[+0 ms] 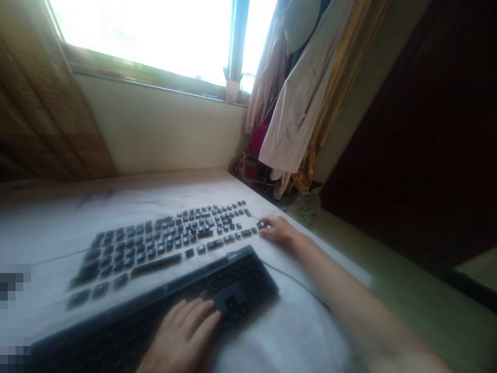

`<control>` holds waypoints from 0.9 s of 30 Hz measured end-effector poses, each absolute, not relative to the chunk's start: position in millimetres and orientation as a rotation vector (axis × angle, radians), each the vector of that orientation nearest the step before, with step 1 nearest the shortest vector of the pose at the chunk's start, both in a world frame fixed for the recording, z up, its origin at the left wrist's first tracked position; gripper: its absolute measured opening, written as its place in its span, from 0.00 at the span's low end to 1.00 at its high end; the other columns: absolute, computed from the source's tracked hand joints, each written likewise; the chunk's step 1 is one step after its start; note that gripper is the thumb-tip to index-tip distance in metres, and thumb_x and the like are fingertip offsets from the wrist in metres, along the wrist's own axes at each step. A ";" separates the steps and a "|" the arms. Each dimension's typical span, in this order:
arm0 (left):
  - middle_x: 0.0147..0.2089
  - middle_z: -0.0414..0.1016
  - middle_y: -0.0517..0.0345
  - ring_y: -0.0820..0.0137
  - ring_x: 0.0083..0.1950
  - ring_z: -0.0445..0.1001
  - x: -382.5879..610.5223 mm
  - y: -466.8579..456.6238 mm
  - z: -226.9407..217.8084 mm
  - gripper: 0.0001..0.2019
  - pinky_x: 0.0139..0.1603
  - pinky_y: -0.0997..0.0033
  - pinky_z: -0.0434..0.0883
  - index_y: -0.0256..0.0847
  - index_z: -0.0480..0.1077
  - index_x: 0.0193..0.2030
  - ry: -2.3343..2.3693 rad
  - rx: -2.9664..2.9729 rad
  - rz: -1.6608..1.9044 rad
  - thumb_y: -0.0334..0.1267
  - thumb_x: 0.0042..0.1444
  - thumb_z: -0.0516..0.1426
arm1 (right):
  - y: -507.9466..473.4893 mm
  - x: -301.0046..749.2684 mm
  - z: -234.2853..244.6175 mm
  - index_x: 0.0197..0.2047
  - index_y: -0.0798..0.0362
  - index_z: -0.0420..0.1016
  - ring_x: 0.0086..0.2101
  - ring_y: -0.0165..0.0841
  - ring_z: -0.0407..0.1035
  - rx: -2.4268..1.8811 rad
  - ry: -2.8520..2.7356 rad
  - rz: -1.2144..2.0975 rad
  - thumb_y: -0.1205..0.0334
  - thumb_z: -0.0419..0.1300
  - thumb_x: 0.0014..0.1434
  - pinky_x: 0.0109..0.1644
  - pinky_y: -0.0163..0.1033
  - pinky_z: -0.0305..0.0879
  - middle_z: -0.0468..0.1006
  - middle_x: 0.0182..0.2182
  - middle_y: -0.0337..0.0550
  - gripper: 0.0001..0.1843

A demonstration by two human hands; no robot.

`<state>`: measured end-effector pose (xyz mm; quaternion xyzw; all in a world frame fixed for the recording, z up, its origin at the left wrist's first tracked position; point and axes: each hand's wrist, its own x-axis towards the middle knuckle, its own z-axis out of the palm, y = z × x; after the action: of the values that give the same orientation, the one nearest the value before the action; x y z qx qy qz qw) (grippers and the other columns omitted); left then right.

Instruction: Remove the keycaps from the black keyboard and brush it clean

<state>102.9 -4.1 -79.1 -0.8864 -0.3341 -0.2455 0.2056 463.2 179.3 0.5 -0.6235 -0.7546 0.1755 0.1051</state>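
Note:
My left hand (182, 334) lies with its fingers stretched out on a black keyboard base (254, 272), which looks stripped of its keycaps. Beyond the base, loose black keycaps (155, 241) are spread in rows on the pale surface, roughly in keyboard order. A long bar-shaped keycap (155, 265) lies nearest the base. At the right end of the rows, my right hand (276, 229) pinches a small dark keycap (260, 225) between thumb and fingertips, close to the surface. Motion blur hides finer detail.
A cable (297, 278) runs from the keyboard base under my right forearm. The pale surface (306, 321) ends at an edge on the right, above the floor (361, 243). Clothes (295, 114) hang beyond it. A small pot (232, 91) stands on the windowsill.

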 end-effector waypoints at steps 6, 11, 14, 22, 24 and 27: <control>0.57 0.80 0.57 0.63 0.55 0.78 103.7 -0.4 -81.4 0.19 0.58 0.61 0.75 0.51 0.72 0.59 -0.853 -2.461 -0.797 0.37 0.62 0.51 | 178.7 459.5 -3.5 0.58 0.53 0.72 0.49 0.41 0.75 -1.858 -2.194 0.519 0.56 0.61 0.69 0.52 0.51 0.75 0.75 0.56 0.49 0.17; 0.57 0.80 0.53 0.60 0.56 0.78 108.9 -7.7 -69.1 0.17 0.60 0.55 0.75 0.49 0.73 0.56 -1.005 -2.513 -0.759 0.36 0.64 0.51 | 173.5 463.0 1.3 0.58 0.53 0.72 0.49 0.41 0.75 -1.847 -2.148 0.514 0.56 0.61 0.69 0.52 0.51 0.75 0.75 0.56 0.49 0.17; 0.57 0.79 0.53 0.59 0.57 0.78 110.5 -13.0 -56.2 0.19 0.59 0.54 0.75 0.48 0.72 0.58 -1.046 -2.544 -0.743 0.33 0.62 0.52 | 164.0 466.1 5.8 0.58 0.53 0.72 0.49 0.40 0.75 -1.820 -2.100 0.505 0.57 0.61 0.69 0.52 0.52 0.75 0.75 0.56 0.49 0.17; 0.53 0.82 0.50 0.57 0.51 0.82 114.6 -14.4 -37.4 0.17 0.51 0.52 0.80 0.42 0.73 0.55 -0.953 -2.535 -0.704 0.31 0.60 0.53 | 102.2 440.4 -0.3 0.49 0.56 0.77 0.41 0.36 0.77 -1.764 -1.991 0.550 0.55 0.60 0.70 0.48 0.47 0.76 0.81 0.44 0.44 0.13; 0.53 0.82 0.49 0.57 0.51 0.82 118.9 -16.0 -34.5 0.16 0.51 0.52 0.80 0.41 0.74 0.54 -0.973 -2.543 -0.685 0.31 0.60 0.53 | 86.1 429.9 -3.5 0.44 0.56 0.78 0.41 0.36 0.78 -1.761 -1.987 0.535 0.56 0.59 0.71 0.50 0.48 0.75 0.81 0.40 0.44 0.12; 0.54 0.82 0.49 0.58 0.52 0.81 120.7 -19.6 -29.6 0.17 0.53 0.55 0.79 0.41 0.73 0.55 -0.993 -2.565 -0.606 0.32 0.60 0.55 | 70.7 418.5 -7.0 0.48 0.55 0.78 0.45 0.38 0.77 -1.788 -1.973 0.503 0.56 0.60 0.70 0.52 0.50 0.74 0.81 0.46 0.46 0.11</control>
<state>120.7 -19.6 -29.6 -0.8986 -0.3480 -0.2123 0.1620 418.5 70.7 -7.0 -0.6445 -0.7112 0.1812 0.2144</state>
